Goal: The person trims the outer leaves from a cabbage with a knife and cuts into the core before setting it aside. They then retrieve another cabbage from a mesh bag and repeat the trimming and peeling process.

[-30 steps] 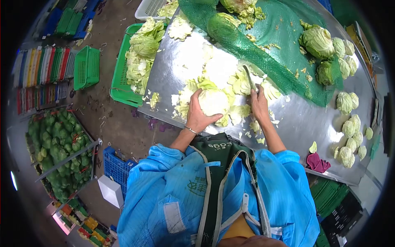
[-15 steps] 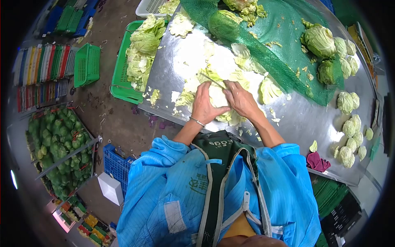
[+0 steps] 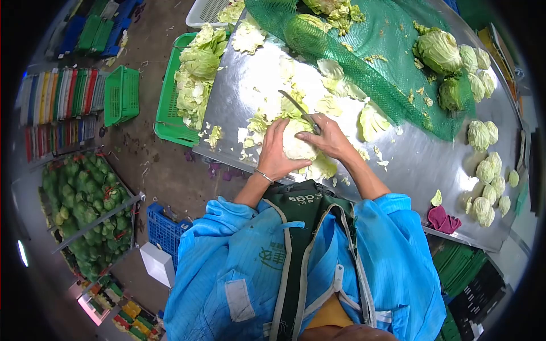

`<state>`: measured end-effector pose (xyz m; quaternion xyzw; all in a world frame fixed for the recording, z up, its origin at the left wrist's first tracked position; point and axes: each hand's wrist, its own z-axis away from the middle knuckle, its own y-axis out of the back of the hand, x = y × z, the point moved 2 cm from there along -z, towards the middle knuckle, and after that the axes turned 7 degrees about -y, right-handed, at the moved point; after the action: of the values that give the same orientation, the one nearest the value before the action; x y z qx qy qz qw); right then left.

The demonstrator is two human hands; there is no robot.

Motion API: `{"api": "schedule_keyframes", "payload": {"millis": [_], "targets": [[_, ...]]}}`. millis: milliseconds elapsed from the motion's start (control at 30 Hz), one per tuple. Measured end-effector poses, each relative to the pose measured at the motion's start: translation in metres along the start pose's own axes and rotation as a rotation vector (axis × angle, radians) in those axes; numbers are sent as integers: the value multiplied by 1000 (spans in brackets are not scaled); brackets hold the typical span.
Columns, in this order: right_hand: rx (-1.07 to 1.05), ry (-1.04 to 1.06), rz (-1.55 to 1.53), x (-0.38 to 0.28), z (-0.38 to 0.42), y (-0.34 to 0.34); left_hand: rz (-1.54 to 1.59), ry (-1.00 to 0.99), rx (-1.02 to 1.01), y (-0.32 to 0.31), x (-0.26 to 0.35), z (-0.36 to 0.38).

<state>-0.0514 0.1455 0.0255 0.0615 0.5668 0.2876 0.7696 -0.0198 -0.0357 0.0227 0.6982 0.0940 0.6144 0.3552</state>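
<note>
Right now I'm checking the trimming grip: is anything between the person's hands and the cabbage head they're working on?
Nothing visible. The left hand lies straight on the cabbage head, and the right hand, gripping the knife, rests on its other side. Loose leaves lie around it on the metal table, none under the fingers.

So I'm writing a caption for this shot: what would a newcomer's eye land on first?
First, the two bare hands at the near edge of the steel table: the left hand cups a pale cabbage head while the right hand holds a knife over it. Next, the green mesh net across the far side, and the green crate of cabbage leaves left of the table.
</note>
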Motion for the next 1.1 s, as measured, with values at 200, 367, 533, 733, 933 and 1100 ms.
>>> {"api": "schedule_keyframes", "payload": {"millis": [200, 367, 533, 733, 933, 1100], "targets": [[71, -95, -264, 28, -9, -6, -11, -42, 124, -8, -12, -4], [136, -168, -258, 64, -25, -9, 25, -97, 75, 2, -23, 2], [-95, -272, -310, 37, 1, -9, -16, -43, 31, 4, -8, 7], [47, -262, -256, 49, -1, -24, -119, 24, 91, -7, -8, 1], [297, -131, 91, 68, -29, -36, 88, 99, 191, 1, -36, -1], [331, -166, -32, 60, -39, -3, 763, 341, 352, 3, -48, 4]]}}
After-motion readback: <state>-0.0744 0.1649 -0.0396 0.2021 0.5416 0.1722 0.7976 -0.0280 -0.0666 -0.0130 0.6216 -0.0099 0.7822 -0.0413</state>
